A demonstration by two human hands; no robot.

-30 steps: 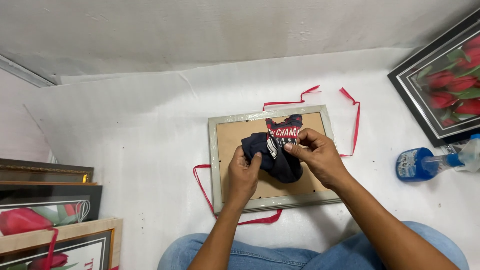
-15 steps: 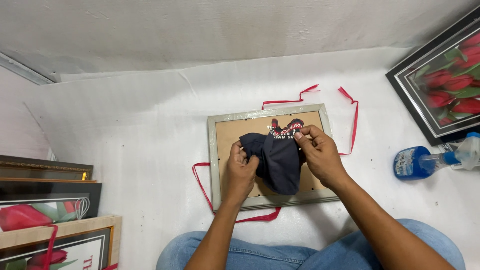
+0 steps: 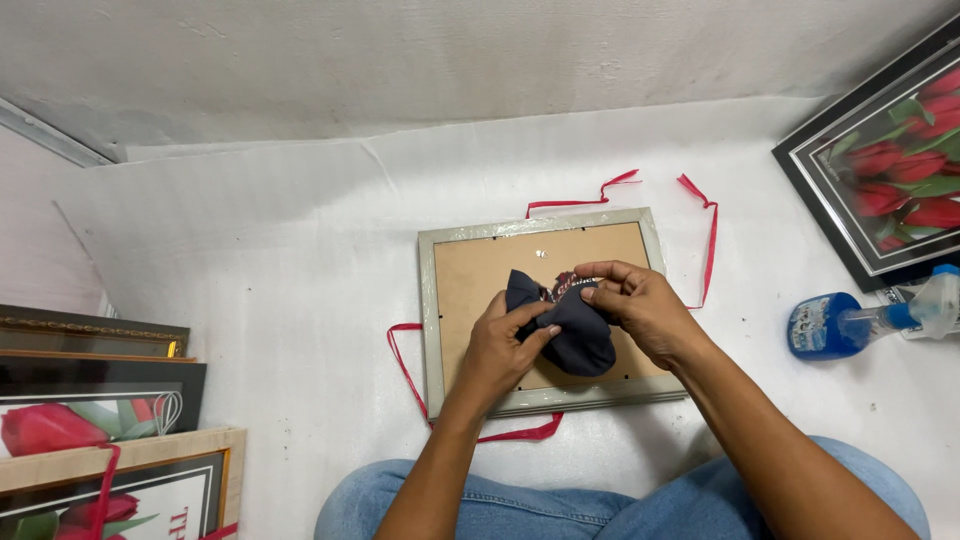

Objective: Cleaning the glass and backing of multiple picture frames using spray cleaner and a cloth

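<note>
Both hands meet over a picture frame (image 3: 545,310) lying face-down on the white padded sheet (image 3: 270,270), brown backing board up. Left hand (image 3: 505,345) & right hand (image 3: 640,310) each have a dark navy cloth (image 3: 570,335) pinched between thumb & fingers; the cloth is bunched into a wad w/ a bit of red-and-white print showing at its top edge. Fingers of both hands are curled closed on the fabric, none spread.

The cloth sits right of centre on the backing board, resting on it or just above; can't tell which, since the hands cover the contact line.

Progress, as a judgement: the cloth looks folded into a pad but not yet pressed flat for a stroke, so any wiping of the board seems at the getting-ready stage. The board itself looks dry & unmarked, tho glare makes that hard to confirm. Blue spray bottle (image 3: 865,320) lies on its side well apart to the right, near a black-framed tulip picture (image 3: 880,190).

A red ribbon (image 3: 700,230) runs under the frame, its ends loose & untied at top & bottom left. More framed pictures (image 3: 90,420) are stacked at far left. Denim-clad knees (image 3: 480,505) at the bottom edge.
</note>
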